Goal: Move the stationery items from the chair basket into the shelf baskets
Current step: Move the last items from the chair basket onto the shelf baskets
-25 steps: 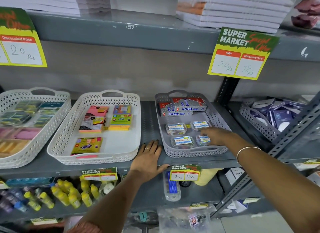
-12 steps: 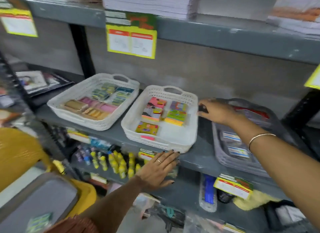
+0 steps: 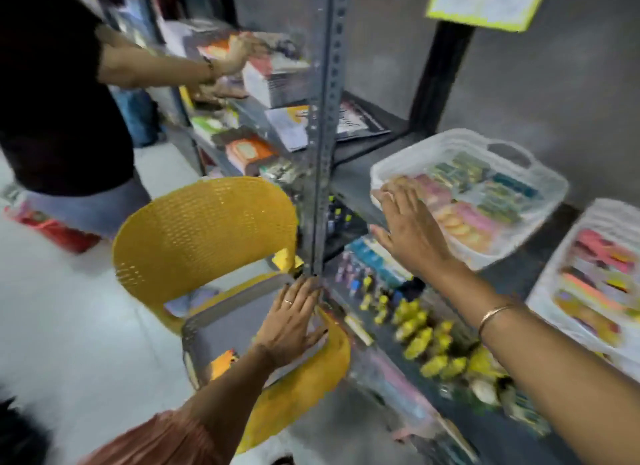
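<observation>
Head view, blurred by motion. Yellow chair [image 3: 207, 236] sits at about 8 o'clock of frame; the grey chair basket [image 3: 221, 329] rests on its seat. Left hand [image 3: 294, 322] lies flat over the basket's right side, fingers spread, grip wide and holding nothing, fingertips up against the grey shelf post [image 3: 322, 135]. One orange-yellow item [image 3: 223, 359] shows in the basket's near corner at 7 o'clock; the rest of the basket floor looks bare, though the hand and forearm hide part of it. Right hand [image 3: 412, 236] hangs open at 2 o'clock from centre, palm down, empty, over the near rim of the white shelf basket [image 3: 540, 184], which holds rows of small coloured packets. A second white basket [image 3: 554, 284] sits at 3 o'clock, cut by the frame edge. Another person in a dark top [image 3: 52, 94] works the next shelf at 10 o'clock. Risks, as judged: the basket sits close to the seat's front edge, so a press or tug from the flat left hand could tip or slide it off; reaching for the last item blind could miss it under the forearm; the right hand could nudge the white basket along the shelf.
</observation>
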### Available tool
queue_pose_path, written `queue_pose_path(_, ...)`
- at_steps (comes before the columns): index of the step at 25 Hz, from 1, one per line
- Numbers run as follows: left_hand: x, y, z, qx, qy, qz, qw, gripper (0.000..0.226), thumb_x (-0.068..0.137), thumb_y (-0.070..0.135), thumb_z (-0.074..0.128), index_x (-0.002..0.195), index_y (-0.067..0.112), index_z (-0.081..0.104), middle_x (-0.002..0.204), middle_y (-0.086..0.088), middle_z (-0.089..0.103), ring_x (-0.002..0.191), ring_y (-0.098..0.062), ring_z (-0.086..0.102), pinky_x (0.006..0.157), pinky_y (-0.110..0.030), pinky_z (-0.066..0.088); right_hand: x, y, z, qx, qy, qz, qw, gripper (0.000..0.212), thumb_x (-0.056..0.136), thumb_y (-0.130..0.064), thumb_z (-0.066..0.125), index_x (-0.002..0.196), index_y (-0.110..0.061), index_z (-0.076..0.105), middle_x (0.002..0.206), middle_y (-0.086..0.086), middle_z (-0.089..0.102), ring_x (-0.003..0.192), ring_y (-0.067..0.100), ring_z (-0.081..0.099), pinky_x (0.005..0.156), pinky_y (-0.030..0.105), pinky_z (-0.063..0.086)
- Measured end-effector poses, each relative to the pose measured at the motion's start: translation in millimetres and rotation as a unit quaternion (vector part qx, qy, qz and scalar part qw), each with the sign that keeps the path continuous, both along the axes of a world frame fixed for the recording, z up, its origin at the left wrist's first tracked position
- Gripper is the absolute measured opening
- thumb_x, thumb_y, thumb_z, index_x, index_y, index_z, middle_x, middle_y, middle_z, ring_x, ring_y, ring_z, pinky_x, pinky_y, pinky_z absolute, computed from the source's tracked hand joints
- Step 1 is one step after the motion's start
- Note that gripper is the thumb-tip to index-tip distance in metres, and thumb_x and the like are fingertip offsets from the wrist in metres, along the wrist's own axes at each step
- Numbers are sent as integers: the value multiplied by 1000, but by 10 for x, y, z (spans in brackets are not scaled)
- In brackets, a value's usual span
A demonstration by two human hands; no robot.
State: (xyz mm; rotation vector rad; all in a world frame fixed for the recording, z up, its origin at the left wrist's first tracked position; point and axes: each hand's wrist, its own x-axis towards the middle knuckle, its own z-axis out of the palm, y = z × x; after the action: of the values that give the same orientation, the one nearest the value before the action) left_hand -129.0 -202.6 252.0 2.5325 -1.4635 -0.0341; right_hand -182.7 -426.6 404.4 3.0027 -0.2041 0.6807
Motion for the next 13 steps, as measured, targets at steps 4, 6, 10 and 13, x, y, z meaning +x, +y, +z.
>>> queue_pose_path(4,303,693,-810,34,37,77,996,76,93,63,20,133,3,42,144,-17,37,131,-33,31,105,-44,17,721,710,-1088,50,67,68,994,58,72,-24,71,121,-4,50,121,19,57,110,32,48,89,42,51)
queue_pose_path(6,253,932,-1246,70,63,96,991,77,88,64,32,130,2,50,142,-18,40,130,-34,36,101,-46,21,890,1035,-1708,79,145,102,981,62,63,-21,75,118,-6,52,115,15,61,103,32,57,79,38,56)
queue_pose_path(10,150,1170,-1932,113,98,136,979,81,80,65,39,127,1,54,140,-20,42,131,-33,28,100,-49,21,970,1384,-2784,119,293,118,941,57,69,-19,71,120,-6,50,116,14,58,108,34,56,81,40,51)
queue_pose_path(13,121,1266,-2342,138,116,168,969,84,87,69,24,123,1,59,136,-20,47,128,-36,37,100,-50,22,983,1507,-3445,153,395,102,900,47,81,-20,62,122,-7,44,126,13,47,120,32,42,91,42,42)
